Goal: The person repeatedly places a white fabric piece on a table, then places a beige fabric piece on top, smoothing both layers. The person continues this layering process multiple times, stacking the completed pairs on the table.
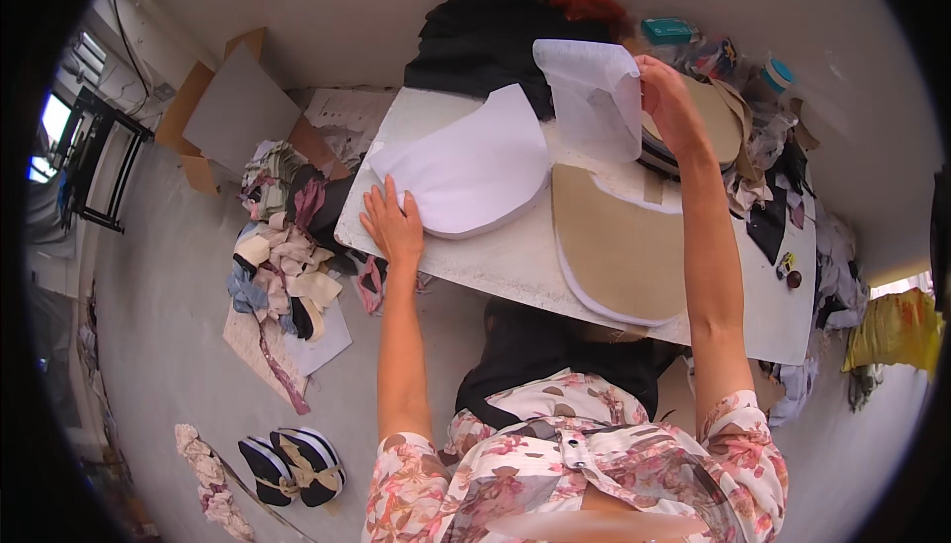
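My left hand [392,222] lies flat, fingers spread, on the near-left corner of a stack of curved white fabric pieces [475,171] on the white table [495,266]. My right hand [669,97] is raised over the far side of the table and pinches the edge of a thin white sheet [594,92], which hangs in the air. A tan curved piece [619,251] with a white one under it lies on the table between my arms. Under my right hand sits a stack of tan and dark pieces [721,117].
Black cloth [490,38] is heaped at the table's far edge. Scraps of fabric [282,246] pile on the floor to the left, beside cardboard [238,107]. Striped shoes [292,464] stand on the floor near left. Clutter [783,196] crowds the table's right side.
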Action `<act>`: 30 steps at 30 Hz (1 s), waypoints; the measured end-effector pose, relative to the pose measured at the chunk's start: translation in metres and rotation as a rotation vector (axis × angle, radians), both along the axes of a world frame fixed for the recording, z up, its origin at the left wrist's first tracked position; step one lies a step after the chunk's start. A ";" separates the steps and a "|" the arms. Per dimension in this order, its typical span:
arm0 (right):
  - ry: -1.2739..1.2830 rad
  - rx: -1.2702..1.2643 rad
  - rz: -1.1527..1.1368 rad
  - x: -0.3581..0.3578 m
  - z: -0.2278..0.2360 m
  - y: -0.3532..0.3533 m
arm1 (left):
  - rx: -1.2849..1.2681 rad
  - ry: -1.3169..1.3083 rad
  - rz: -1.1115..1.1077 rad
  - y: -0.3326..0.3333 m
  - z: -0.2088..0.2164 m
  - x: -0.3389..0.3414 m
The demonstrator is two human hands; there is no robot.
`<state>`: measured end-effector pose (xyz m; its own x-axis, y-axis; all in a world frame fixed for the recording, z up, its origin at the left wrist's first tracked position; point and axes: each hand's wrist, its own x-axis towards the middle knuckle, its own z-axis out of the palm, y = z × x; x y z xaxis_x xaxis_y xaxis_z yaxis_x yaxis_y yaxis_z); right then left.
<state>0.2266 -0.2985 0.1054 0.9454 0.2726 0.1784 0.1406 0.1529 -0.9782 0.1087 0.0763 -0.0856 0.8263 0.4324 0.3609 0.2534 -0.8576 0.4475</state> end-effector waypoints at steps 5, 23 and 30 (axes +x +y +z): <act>-0.177 -0.261 0.048 -0.058 0.034 -0.019 | -0.281 -0.368 -0.221 -0.072 0.068 -0.031; -0.726 -1.012 0.166 -0.228 -0.062 -0.008 | -2.103 0.147 -0.541 -0.180 0.061 -0.093; -0.577 -0.549 0.253 -0.164 -0.047 0.003 | -1.155 0.128 -0.605 -0.170 0.099 -0.103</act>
